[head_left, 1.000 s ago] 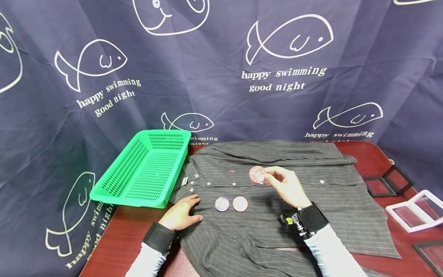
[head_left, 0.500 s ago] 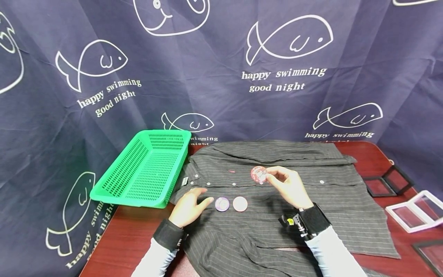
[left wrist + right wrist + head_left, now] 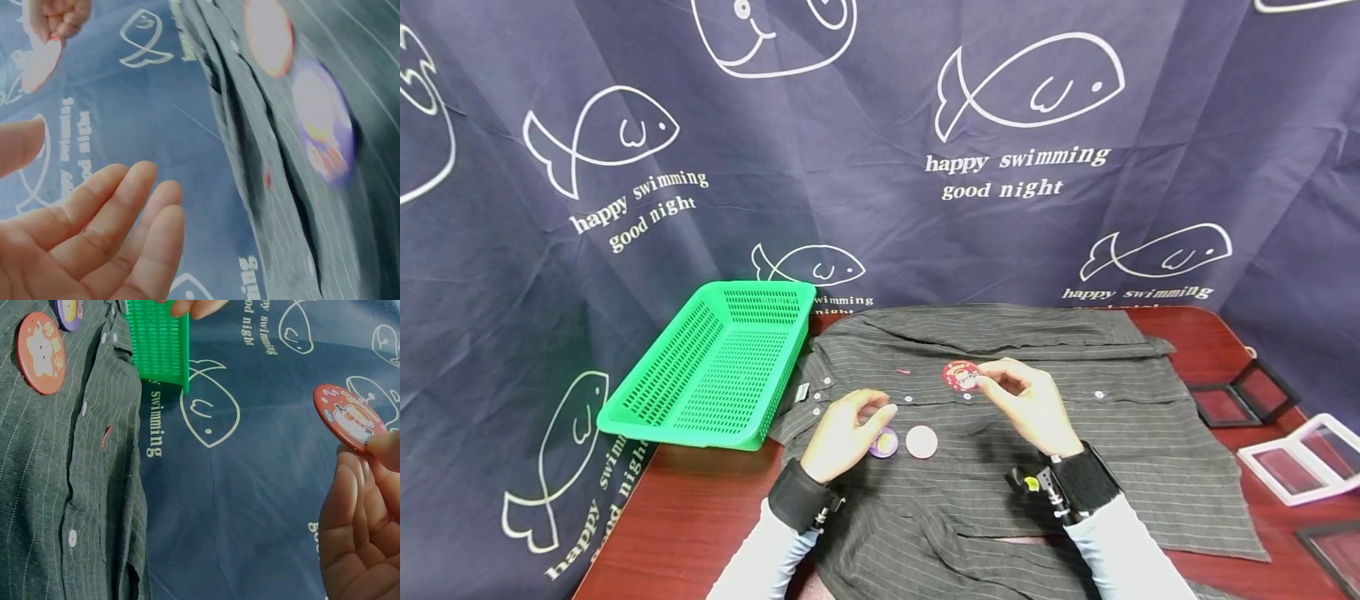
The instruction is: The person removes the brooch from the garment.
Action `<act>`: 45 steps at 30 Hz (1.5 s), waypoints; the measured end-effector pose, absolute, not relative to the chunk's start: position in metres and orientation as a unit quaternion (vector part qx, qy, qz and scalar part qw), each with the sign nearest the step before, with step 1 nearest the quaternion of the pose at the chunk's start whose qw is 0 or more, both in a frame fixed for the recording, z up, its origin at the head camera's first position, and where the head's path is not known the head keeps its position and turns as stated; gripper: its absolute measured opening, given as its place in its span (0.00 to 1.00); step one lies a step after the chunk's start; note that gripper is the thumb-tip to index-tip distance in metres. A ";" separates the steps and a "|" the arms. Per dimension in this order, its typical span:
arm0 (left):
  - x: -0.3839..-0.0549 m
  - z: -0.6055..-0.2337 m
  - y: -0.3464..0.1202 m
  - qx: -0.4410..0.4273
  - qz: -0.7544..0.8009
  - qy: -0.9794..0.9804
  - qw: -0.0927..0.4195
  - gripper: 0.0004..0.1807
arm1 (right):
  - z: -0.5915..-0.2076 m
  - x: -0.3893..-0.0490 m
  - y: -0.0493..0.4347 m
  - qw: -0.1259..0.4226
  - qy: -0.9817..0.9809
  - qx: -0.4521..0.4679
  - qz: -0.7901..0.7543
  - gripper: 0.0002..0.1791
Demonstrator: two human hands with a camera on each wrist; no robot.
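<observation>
1. As I watch through the head camera, a dark blue curtain (image 3: 880, 183) printed with white fish and lettering hangs behind the grey striped shirt (image 3: 1120, 467).
2. I see the red-brown tabletop (image 3: 685, 517) under the shirt, showing past its collar end and its hem.
3. The shirt itself lies spread out, lightly wrinkled.
4. Just beside the shirt's collar I have a green basket (image 3: 718, 379).
5. Past the shirt's hem are a white hinged frame (image 3: 1310, 458) and, farther back, a black frame (image 3: 1245, 403).
6. Over the shirt's middle, the right hand (image 3: 1028, 407) pinches a red badge (image 3: 961, 376) by its edge, between thumb and fingers.
7. Over the shirt's collar half hangs the left hand (image 3: 846, 433), its thumb wide of its loosely bent fingers.
8. On the shirt's near half, a purple badge (image 3: 887, 443), partly hidden from my head view by the left thumb, lies just beside a star badge (image 3: 921, 442).
9. A small red strip (image 3: 902, 372) lies on the shirt's far half.
10. White buttons (image 3: 1100, 394) line the shirt's front.
</observation>
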State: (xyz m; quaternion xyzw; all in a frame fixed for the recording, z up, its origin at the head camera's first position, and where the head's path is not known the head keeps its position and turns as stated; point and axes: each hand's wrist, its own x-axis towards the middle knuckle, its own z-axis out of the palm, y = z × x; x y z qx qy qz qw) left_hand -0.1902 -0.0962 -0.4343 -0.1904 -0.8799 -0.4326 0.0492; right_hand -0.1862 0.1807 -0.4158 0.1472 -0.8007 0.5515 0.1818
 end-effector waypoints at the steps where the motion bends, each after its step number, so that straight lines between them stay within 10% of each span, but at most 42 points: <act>1: -0.191 -0.434 -0.093 -0.194 -0.441 -0.875 0.044 0.19 | -0.415 -0.185 0.180 0.187 -0.801 0.147 0.549 0.08; 45: -0.199 -0.407 -0.045 -0.217 -0.574 -0.788 -0.048 0.20 | -0.414 -0.180 0.169 0.302 -0.790 0.312 0.432 0.17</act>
